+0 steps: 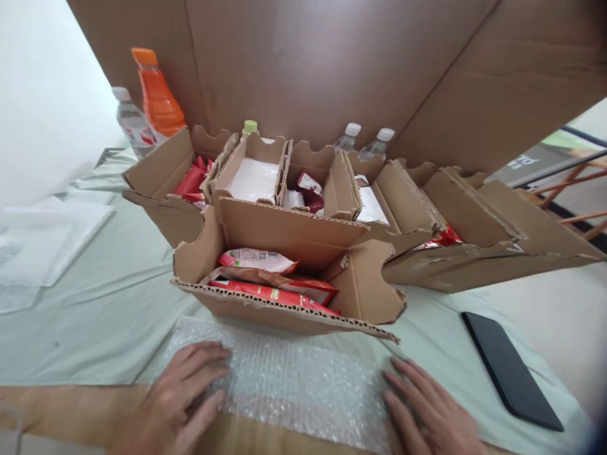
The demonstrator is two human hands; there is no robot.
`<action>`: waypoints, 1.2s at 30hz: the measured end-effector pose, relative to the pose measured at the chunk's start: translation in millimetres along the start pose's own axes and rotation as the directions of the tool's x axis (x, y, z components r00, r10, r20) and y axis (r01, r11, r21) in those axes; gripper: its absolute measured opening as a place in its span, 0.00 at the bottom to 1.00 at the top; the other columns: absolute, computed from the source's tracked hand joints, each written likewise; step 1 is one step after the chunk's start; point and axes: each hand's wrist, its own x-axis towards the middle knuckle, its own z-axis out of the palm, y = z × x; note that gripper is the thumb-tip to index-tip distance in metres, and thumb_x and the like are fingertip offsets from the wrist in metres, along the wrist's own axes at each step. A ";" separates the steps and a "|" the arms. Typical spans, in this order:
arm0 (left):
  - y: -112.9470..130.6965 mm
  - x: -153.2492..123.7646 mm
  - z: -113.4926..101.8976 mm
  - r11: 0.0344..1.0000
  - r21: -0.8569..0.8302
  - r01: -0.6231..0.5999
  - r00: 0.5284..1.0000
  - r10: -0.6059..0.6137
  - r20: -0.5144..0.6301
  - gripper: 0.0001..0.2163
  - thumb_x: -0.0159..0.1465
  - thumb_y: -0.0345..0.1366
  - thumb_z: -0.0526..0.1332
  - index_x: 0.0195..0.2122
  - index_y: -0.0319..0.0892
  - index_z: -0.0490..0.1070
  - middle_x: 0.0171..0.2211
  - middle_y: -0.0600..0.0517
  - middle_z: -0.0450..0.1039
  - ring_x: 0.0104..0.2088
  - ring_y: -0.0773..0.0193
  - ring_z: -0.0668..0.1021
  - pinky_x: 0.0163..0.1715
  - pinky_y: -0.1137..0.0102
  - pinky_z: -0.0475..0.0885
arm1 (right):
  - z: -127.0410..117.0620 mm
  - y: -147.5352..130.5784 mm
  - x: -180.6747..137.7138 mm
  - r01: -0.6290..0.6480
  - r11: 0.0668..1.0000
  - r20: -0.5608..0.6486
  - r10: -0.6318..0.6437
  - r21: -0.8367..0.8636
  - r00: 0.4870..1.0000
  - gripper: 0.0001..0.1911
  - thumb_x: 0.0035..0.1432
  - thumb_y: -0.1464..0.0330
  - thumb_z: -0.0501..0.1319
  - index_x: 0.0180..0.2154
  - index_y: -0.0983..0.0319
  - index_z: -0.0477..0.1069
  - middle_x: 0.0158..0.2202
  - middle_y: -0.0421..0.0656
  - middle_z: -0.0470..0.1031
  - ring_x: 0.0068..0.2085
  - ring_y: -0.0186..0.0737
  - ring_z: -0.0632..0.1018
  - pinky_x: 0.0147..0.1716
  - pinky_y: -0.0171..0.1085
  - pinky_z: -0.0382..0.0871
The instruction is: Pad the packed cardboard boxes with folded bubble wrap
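Note:
A sheet of bubble wrap [294, 379] lies flat at the near edge of the table. My left hand [183, 401] rests open on its left end with the fingers spread. My right hand [427, 414] lies open and flat on its right end. Just beyond the sheet stands a low cardboard box [284, 313] that holds red and white snack packets [265, 278]. Neither hand holds anything.
Behind it stand more open cardboard trays [294, 221] with packets and white pads. An orange bottle [159, 95] and clear water bottles [133, 123] stand at the back left. A large cardboard sheet [332, 63] leans behind. A black phone [509, 370] lies at the right.

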 end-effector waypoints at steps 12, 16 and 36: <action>-36.3 -17.4 -10.1 0.858 0.333 0.391 0.920 -0.370 -0.127 0.13 0.70 0.45 0.57 0.48 0.41 0.71 0.62 0.33 0.70 0.65 0.31 0.70 0.58 0.37 0.71 | 9.0 -35.6 39.6 -0.097 0.972 0.078 0.082 0.212 0.994 0.15 0.71 0.58 0.56 0.40 0.58 0.77 0.57 0.54 0.78 0.55 0.60 0.80 0.46 0.54 0.76; -19.4 -17.3 -17.7 0.878 0.208 0.431 0.901 -0.405 -0.159 0.04 0.69 0.38 0.57 0.39 0.45 0.69 0.54 0.40 0.78 0.58 0.42 0.78 0.53 0.49 0.77 | -14.0 -43.4 26.8 -0.279 0.874 0.188 0.220 0.397 0.957 0.11 0.69 0.59 0.60 0.37 0.55 0.75 0.50 0.47 0.83 0.46 0.51 0.84 0.40 0.45 0.79; 7.6 -63.7 -60.4 0.934 -0.304 0.189 0.982 -0.184 0.045 0.26 0.71 0.52 0.59 0.66 0.46 0.66 0.56 0.40 0.77 0.61 0.44 0.75 0.61 0.45 0.71 | -15.3 -195.2 84.3 -0.664 0.094 0.668 -0.177 0.742 0.722 0.15 0.65 0.55 0.64 0.42 0.56 0.84 0.37 0.45 0.83 0.38 0.45 0.83 0.39 0.41 0.78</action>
